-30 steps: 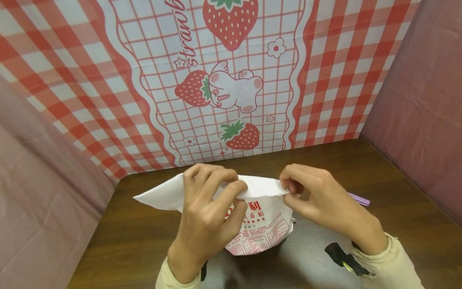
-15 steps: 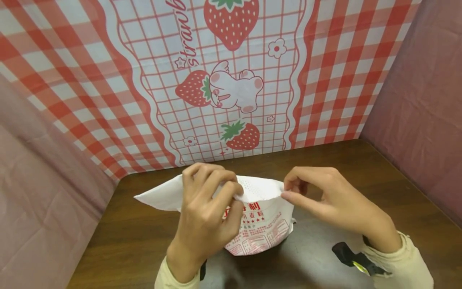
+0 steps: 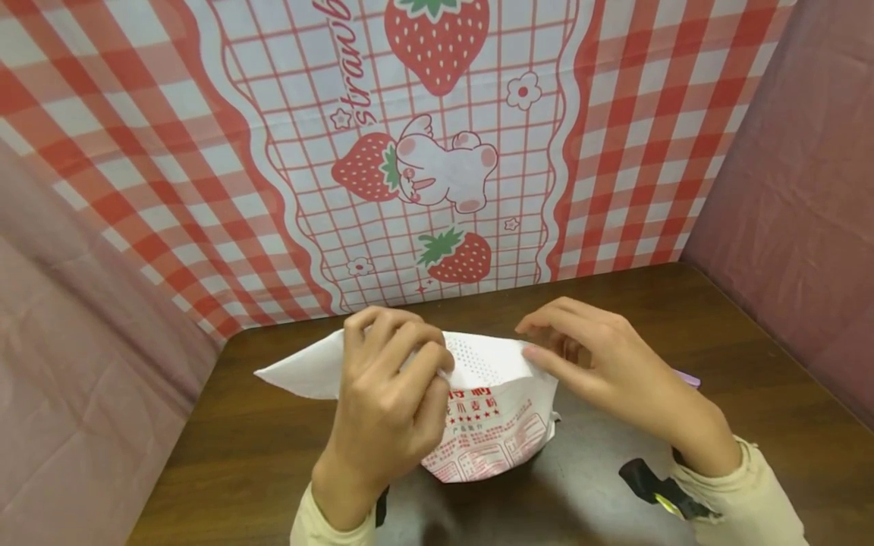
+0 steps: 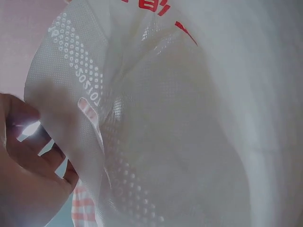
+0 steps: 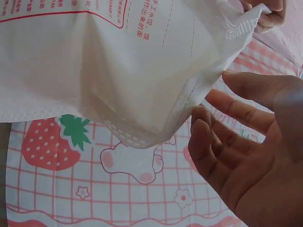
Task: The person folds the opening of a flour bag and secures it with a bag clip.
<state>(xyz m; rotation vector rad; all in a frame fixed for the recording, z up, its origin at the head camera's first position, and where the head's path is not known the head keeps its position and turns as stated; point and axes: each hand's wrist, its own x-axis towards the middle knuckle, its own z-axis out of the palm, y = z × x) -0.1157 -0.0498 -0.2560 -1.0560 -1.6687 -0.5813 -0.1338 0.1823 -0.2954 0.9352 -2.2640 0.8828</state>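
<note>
A white flour bag (image 3: pixel 488 436) with red printing stands on the table, its top edge folded over into a white flap (image 3: pixel 488 360) with rows of small dots. My left hand (image 3: pixel 389 402) pinches this fold near the middle, fingers curled over it. To its left a pointed white corner of the bag sticks out. At the fold's right end is my right hand (image 3: pixel 608 364), thumb and fingers parted, the thumb tip at the edge. In the right wrist view the fingertips (image 5: pixel 201 125) lie loosely along the bag's edge. The left wrist view shows the left fingers behind the thin white sheet.
Behind the dark wooden table (image 3: pixel 232 425) hangs a red-checked cloth (image 3: pixel 635 152) with strawberries. Pink curtains (image 3: pixel 806 227) close off both sides. A small purple object (image 3: pixel 688 378) lies beyond the right wrist. A black strap (image 3: pixel 642 481) hangs at the right sleeve.
My right hand has loosened its pinch on the fold's right end, and its fingers have parted. The flap now shows more of its dotted face. The left hand keeps its hold, shifted slightly left.
</note>
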